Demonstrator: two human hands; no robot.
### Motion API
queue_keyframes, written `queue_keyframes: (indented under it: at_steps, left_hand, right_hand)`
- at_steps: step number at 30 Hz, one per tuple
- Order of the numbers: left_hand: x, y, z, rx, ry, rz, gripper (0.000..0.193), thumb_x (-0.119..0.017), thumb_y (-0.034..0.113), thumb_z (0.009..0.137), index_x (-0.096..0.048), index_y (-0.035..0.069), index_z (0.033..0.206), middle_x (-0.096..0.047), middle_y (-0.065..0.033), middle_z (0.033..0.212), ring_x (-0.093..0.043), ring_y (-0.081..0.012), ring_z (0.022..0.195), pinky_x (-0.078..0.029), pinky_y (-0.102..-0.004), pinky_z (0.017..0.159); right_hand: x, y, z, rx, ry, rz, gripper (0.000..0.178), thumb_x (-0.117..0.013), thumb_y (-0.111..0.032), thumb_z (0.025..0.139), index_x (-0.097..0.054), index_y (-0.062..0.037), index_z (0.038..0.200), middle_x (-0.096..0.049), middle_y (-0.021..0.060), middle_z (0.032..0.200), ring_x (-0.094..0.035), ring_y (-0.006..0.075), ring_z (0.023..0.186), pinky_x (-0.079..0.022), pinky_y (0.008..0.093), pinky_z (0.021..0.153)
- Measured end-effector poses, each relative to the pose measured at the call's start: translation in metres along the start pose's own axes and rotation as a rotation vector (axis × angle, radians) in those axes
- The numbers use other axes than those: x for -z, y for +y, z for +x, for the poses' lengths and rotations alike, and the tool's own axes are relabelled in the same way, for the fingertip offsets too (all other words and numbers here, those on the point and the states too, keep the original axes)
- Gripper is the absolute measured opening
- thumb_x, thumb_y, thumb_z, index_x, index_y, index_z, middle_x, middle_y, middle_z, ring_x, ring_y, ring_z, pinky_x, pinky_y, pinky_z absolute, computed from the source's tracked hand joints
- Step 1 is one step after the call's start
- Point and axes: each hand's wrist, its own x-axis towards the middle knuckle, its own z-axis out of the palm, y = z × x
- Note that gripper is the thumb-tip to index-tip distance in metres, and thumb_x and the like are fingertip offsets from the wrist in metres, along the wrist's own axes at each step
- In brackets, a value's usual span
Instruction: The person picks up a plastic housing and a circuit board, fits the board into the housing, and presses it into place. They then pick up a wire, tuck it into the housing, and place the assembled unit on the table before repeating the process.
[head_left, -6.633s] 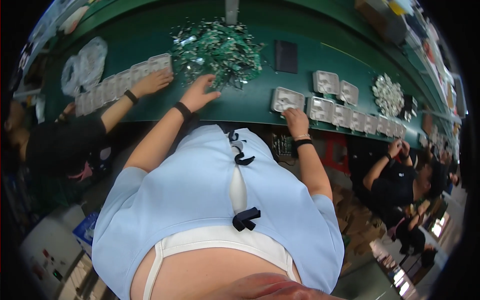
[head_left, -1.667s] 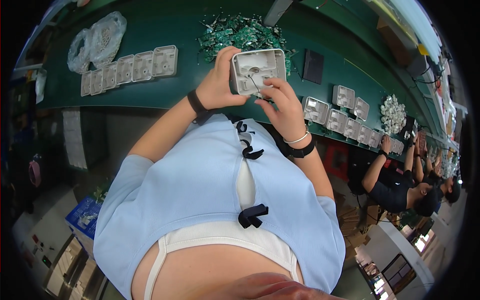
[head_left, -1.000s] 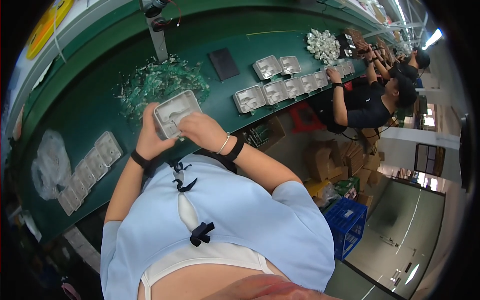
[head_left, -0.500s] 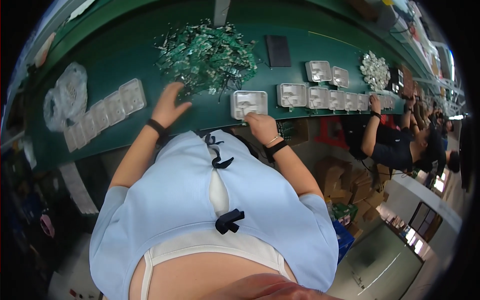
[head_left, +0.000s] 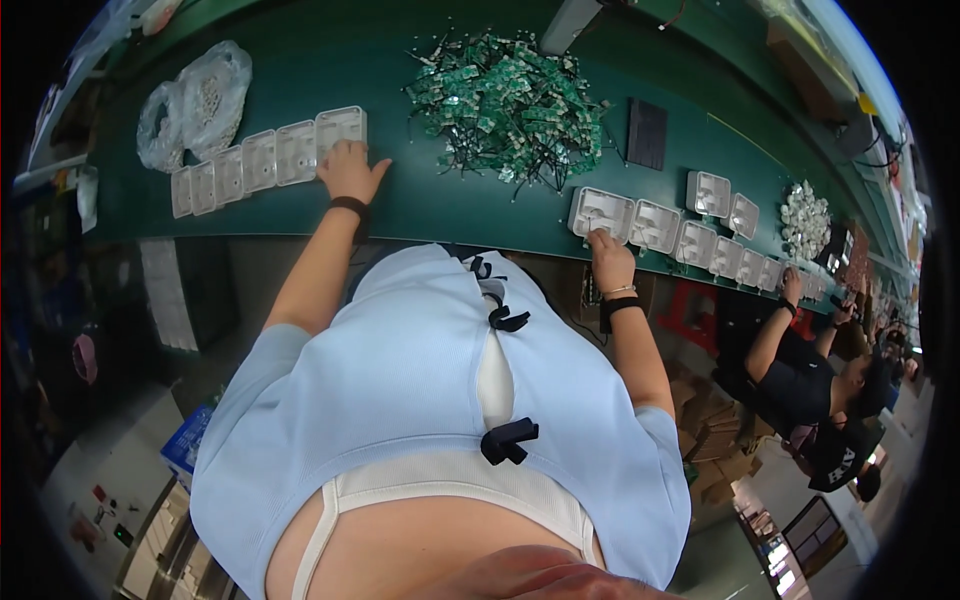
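My left hand point(head_left: 350, 173) reaches to the near edge of the last white plastic housing point(head_left: 340, 125) in the left row. Its fingers lie against that housing, with the thumb spread away to the right. At the table's front edge my right hand point(head_left: 611, 262) pinches the near rim of another white plastic housing point(head_left: 612, 205). Small parts lie inside this one, too small to make out. It stands beside the row of filled housings point(head_left: 655, 222) on the right. Between and beyond my hands lies a heap of green circuit boards with black wires point(head_left: 510, 110).
Clear plastic bags point(head_left: 212, 95) lie at the far left, behind the left row of housings point(head_left: 258, 160). A dark flat block point(head_left: 647, 133) is right of the heap. Farther right are two housings point(head_left: 709, 193), a pile of white parts point(head_left: 805, 222) and a co-worker's hand point(head_left: 791, 285).
My left hand has moved from beside the board heap to the left row of housings. My right hand has slid its housing rightward against the filled row. The whole view has shifted.
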Motion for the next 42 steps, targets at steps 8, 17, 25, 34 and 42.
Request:
queue_keyframes:
  at_steps: [8,17,25,34,42]
  left_hand:
    - [-0.027,-0.026,0.009,-0.050,0.104,-0.065,0.030,-0.077,0.020,0.081,-0.067,0.016,0.109,-0.065,-0.0048,0.109,-0.061,-0.0261,0.107,-0.037,-0.0490,0.095]
    - [-0.009,-0.017,-0.042,-0.327,0.097,-0.332,0.021,-0.071,0.009,0.079,-0.066,0.013,0.099,-0.066,-0.0060,0.095,-0.063,-0.0285,0.096,-0.038,-0.0455,0.096]
    - [-0.019,-0.040,-0.067,-0.519,0.006,-0.432,0.015,-0.069,0.005,0.082,-0.065,0.014,0.094,-0.065,-0.0043,0.093,-0.063,-0.0275,0.095,-0.038,-0.0450,0.099]
    - [-0.015,-0.047,-0.075,-0.423,0.036,-0.401,0.062,-0.085,0.017,0.069,-0.058,0.013,0.125,-0.058,-0.0129,0.125,-0.055,-0.0328,0.119,-0.035,-0.0464,0.108]
    - [-0.020,-0.058,-0.059,-0.130,-0.035,-0.500,0.118,-0.092,0.023,0.058,-0.026,0.003,0.153,-0.044,-0.0243,0.146,-0.044,-0.0407,0.136,-0.032,-0.0466,0.117]
  right_hand:
    - [0.042,-0.061,0.079,-0.011,0.204,0.377,0.018,-0.067,-0.011,0.092,-0.068,-0.0058,0.109,-0.067,0.0122,0.099,-0.067,0.0326,0.084,-0.054,0.0404,0.072]
    - [0.017,-0.111,0.232,-0.182,0.232,0.367,0.023,-0.075,-0.017,0.088,-0.072,-0.0074,0.108,-0.066,0.0119,0.088,-0.066,0.0322,0.079,-0.053,0.0390,0.067]
    - [0.006,-0.089,0.241,-0.107,0.242,0.661,0.019,-0.074,-0.017,0.090,-0.072,-0.0039,0.104,-0.072,0.0091,0.097,-0.071,0.0225,0.082,-0.056,0.0348,0.068]
    - [0.044,-0.084,0.220,-0.632,-0.009,2.351,0.009,-0.066,-0.009,0.099,-0.067,-0.0029,0.106,-0.073,0.0103,0.109,-0.071,0.0190,0.101,-0.061,0.0282,0.083]
    - [0.054,-0.090,0.194,-0.602,-0.046,2.454,0.008,-0.064,-0.005,0.099,-0.066,-0.0041,0.107,-0.072,0.0121,0.110,-0.071,0.0218,0.104,-0.061,0.0306,0.087]
